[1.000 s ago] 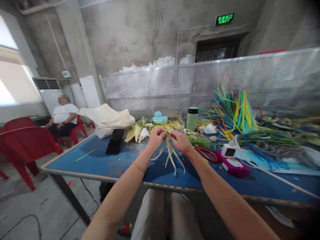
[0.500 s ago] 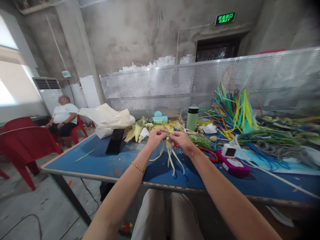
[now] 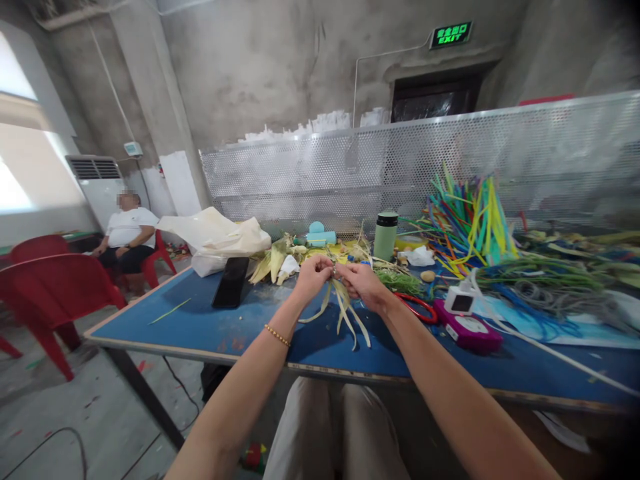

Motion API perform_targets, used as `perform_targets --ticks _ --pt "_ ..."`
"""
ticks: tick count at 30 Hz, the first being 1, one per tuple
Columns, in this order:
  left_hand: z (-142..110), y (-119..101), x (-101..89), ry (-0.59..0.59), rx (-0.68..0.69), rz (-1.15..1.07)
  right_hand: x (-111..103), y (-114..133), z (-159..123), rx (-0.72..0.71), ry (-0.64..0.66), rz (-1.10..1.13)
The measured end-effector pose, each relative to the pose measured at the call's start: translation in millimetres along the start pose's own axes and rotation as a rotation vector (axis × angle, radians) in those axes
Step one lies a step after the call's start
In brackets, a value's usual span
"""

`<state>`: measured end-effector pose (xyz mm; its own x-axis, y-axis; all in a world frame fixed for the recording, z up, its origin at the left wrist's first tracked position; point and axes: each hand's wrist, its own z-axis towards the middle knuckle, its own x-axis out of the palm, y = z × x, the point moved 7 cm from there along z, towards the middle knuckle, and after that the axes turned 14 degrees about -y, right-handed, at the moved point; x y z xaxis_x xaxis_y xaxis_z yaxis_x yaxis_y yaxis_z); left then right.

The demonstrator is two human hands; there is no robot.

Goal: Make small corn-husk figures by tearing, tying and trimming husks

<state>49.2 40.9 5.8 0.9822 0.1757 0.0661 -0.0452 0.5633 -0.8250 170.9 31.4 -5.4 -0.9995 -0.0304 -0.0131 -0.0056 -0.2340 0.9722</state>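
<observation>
Pale yellow-green leaf strips point(image 3: 345, 310) hang in a loose bundle over the blue table point(image 3: 195, 330). My left hand point(image 3: 313, 275) is closed in a pinch at the top of the bundle, with a beaded bracelet on its wrist. Fingertip to fingertip with it, my right hand point(image 3: 361, 283) is closed on the strips from the other side. The strips' upper ends, between the fingers, are too small and covered to make out. Behind the hands lie dry husks point(image 3: 277, 260) and green plant stalks point(image 3: 400, 283).
Left of my hands lies a black phone point(image 3: 231, 283) beside a white bag point(image 3: 225, 237). A green bottle point(image 3: 385, 238), a purple device point(image 3: 467, 325), a red-handled tool point(image 3: 417, 307) and colourful strips point(image 3: 480, 223) stand or lie to the right. A person point(image 3: 131, 230) sits far left near red chairs point(image 3: 60, 287).
The hanging strips have swung slightly to the right and bunched differently. My right hand has shifted a little, its fingers closer to the left hand's. Both hands stay in the same place.
</observation>
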Motion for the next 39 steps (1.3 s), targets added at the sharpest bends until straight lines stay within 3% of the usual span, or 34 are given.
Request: perform_targets --ticks 8,15,23,34,39 --pt "0.7 -2.5 -3.2 -0.010 0.034 0.018 -7.9 -6.2 7.0 -0.019 -0.041 -0.125" --pt "-2.1 -5.4 -1.8 0.057 -0.071 -0.150 -4.0 6.5 -1.1 -0.005 0.007 -0.041" --pt "-5.7 -9.8 -0.2 0.080 -0.117 -0.167 -11.5 12.5 4.0 -0.183 -0.122 -0.222" --pt "-7.3 -13.4 6.3 0.150 0.046 0.013 -14.7 18.6 1.2 -0.162 -0.169 -0.228" --pt "-9.2 -13.5 10.0 0.171 0.072 0.048 -13.6 20.8 0.3 -0.216 -0.157 -0.266"
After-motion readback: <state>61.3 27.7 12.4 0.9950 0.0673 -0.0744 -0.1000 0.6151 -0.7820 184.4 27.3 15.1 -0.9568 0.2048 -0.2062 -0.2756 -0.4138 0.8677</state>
